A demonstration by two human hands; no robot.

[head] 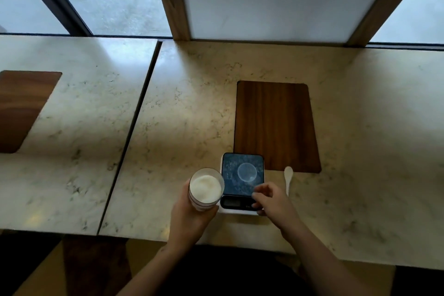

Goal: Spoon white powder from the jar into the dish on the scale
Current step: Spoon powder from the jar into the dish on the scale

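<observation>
My left hand (189, 217) grips a clear open jar (206, 190) filled with white powder, just left of the scale. The small scale (242, 179) has a dark blue top and a dark display at its front. A clear round dish (247, 172) sits on the middle of the scale top. My right hand (271, 200) rests over the scale's front right corner with its fingers bent and touching the scale by the display; it holds nothing. A white spoon (287, 178) lies on the counter just right of the scale, apart from both hands.
A dark wooden board (276, 125) is set into the marble counter (192, 115) behind the scale. A dark seam (131, 132) splits the counter, with another wooden inset (21, 108) at far left. A white wall panel with wooden posts rises behind.
</observation>
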